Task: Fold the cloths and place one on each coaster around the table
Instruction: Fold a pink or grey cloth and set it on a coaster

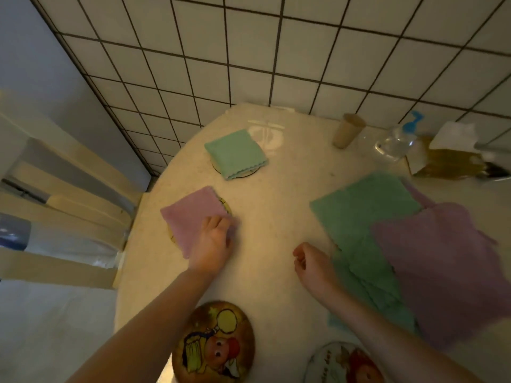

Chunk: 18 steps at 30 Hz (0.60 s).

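We see the left hand (214,239) lying on the near corner of a folded pink cloth (193,219), its fingers curled onto the fabric; whether they pinch it or only press it, we cannot tell. That cloth sits on a coaster (225,204) at the left side of the worktop (276,217), with only slivers of the coaster's rim showing. Farther back, a folded green cloth (236,153) rests on a second coaster (247,172). The right hand (311,262) hovers over the worktop with its fingers loosely curled, grasping nothing (it is just beside the pile of unfolded cloths). In that pile, a green cloth (365,217) lies flat, with a pink cloth (448,269) overlapping its right side. Two picture coasters stay bare at the near edge: a yellow cartoon coaster (213,341) and a pale coaster (343,363), partly cut off.
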Each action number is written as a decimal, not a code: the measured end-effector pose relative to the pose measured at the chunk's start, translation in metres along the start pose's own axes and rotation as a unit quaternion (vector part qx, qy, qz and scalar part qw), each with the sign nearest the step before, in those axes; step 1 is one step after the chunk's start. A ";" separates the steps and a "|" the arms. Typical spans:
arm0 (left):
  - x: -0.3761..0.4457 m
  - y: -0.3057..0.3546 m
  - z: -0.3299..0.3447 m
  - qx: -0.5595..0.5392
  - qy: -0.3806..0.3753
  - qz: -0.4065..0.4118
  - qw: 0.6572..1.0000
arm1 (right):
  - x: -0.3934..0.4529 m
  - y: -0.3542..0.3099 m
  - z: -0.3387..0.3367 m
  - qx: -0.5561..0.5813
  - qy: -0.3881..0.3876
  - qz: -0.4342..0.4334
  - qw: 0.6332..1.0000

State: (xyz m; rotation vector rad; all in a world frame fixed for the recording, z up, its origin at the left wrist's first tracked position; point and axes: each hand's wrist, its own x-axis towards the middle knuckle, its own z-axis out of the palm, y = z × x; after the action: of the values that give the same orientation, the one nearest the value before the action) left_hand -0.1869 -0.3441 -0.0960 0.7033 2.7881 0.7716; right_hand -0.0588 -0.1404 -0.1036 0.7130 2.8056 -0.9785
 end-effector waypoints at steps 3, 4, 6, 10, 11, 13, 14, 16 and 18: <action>-0.026 0.049 0.030 0.024 -0.022 0.045 0.998 | -0.032 0.051 -0.031 -0.032 0.015 0.000 0.999; -0.036 0.070 0.042 0.024 -0.030 0.055 0.998 | -0.046 0.072 -0.045 -0.050 0.028 -0.005 0.998; -0.053 0.105 0.062 0.018 -0.044 0.067 0.997 | -0.072 0.108 -0.069 -0.092 0.054 -0.025 0.994; -0.080 0.184 0.108 0.030 -0.106 0.100 0.989 | -0.117 0.185 -0.109 -0.172 0.062 -0.009 0.983; -0.083 0.194 0.117 0.033 -0.127 0.107 0.986 | -0.121 0.196 -0.110 -0.195 0.050 0.010 0.980; -0.095 0.229 0.137 0.041 -0.167 0.144 0.975 | -0.133 0.226 -0.114 -0.214 0.017 0.037 0.976; -0.101 0.248 0.149 0.053 -0.188 0.167 0.966 | -0.141 0.241 -0.118 -0.222 -0.003 0.044 0.974; -0.106 0.274 0.163 0.075 -0.220 0.205 0.951 | -0.145 0.256 -0.116 -0.228 -0.011 0.031 0.973; -0.104 0.294 0.173 0.101 -0.228 0.234 0.940 | -0.145 0.258 -0.120 -0.224 0.015 0.001 0.974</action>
State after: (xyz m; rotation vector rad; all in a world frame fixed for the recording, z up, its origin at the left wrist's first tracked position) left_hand 0.0683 -0.0951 -0.0870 1.4111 2.3110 0.3187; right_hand 0.1956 0.0512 -0.1218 0.6671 2.8883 -0.3057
